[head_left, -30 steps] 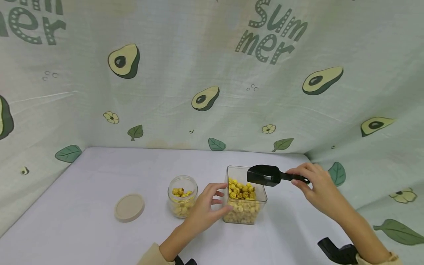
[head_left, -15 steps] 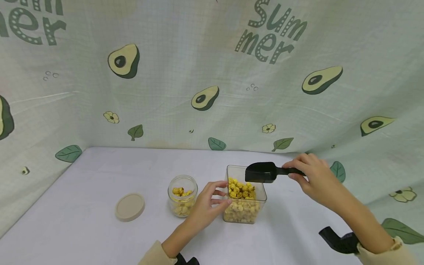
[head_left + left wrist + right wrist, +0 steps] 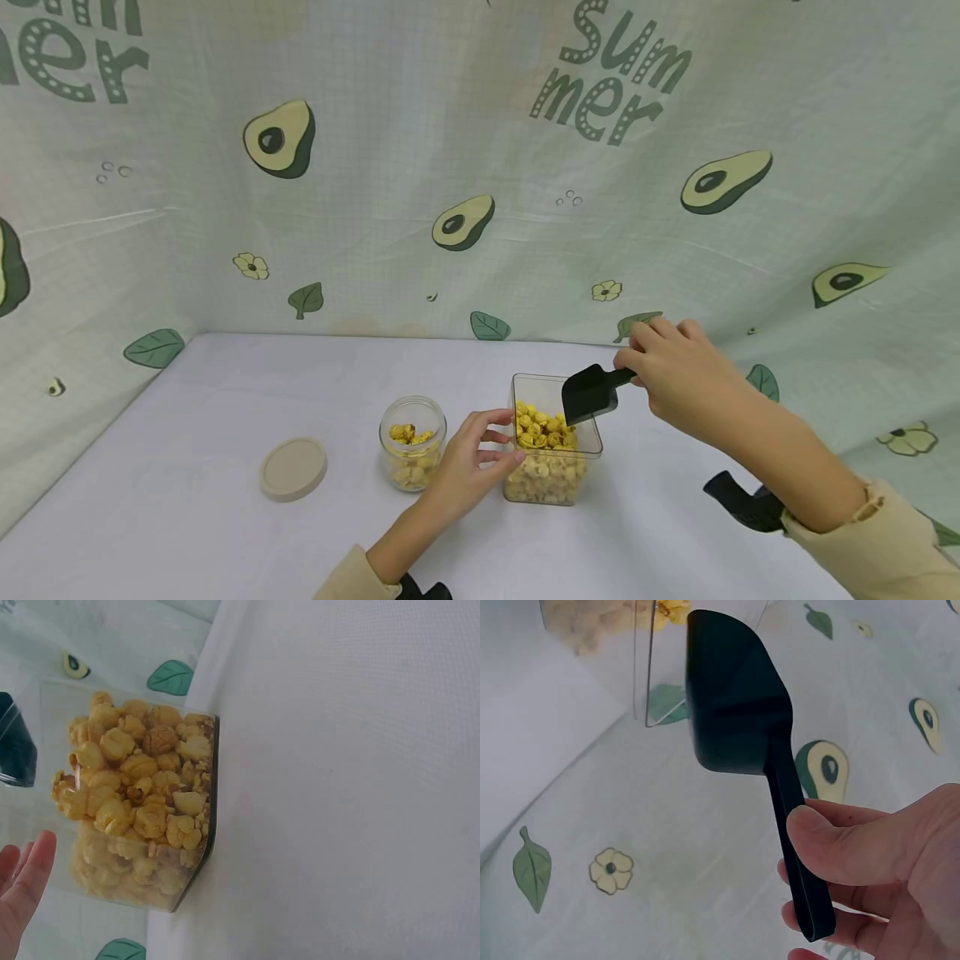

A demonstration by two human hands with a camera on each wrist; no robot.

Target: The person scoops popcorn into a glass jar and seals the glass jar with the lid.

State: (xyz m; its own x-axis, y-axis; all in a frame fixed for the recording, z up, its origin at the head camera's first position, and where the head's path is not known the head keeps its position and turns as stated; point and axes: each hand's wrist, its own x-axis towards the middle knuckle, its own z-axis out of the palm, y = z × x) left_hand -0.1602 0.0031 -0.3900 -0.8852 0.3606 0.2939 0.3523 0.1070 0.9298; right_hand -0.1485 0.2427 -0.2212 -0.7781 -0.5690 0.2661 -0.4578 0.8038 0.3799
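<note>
Gripping scoop [image 3: 588, 393] in right hand [image 3: 671, 375]; just swung from near-level to nose-down, left of and below hand, over popcorn [image 3: 534, 429] in box [image 3: 555, 452]. Spreading left hand [image 3: 468, 467] wide beside box, contact unclear. Likely scooping step, not dug in yet.

1. Falls soft and fairly bright across the table [image 3: 195, 467] in the head view, with a faint, blurry shadow [image 3: 645, 496] right of the container [image 3: 577, 453].
2. Looks dimmer and greyer in both wrist views.
3. Goes hazy on popcorn [image 3: 600, 619] through the container wall.
4. Loses detail in the dark scoop [image 3: 739, 705].
</note>
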